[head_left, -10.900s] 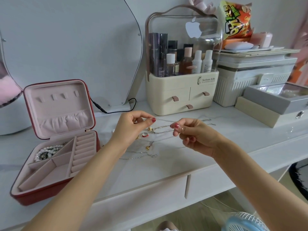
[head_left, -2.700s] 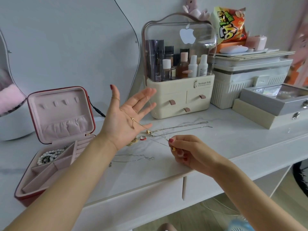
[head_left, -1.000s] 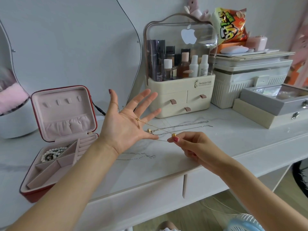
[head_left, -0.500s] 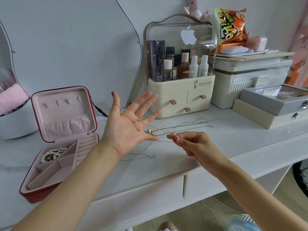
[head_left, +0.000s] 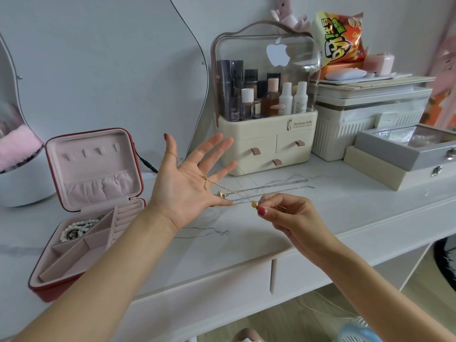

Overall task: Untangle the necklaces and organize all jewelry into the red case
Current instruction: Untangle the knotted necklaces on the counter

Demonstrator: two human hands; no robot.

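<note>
necklaces (head_left: 249, 192), thin gold and silver, tangled

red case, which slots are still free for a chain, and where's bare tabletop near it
In the red case, only the back-left slot holds pearls; the front slots and ring rolls are bare. Bare tabletop runs along the front edge right of a thin chain. Crowded: chains before the organizer.

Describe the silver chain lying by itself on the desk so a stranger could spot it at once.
Start at the open red case on the left of the white desk. Just to its right, near the desk's front edge below the left hand, lies a thin silver chain. Unlike the chains stretched between the hands, nothing touches it.
</note>
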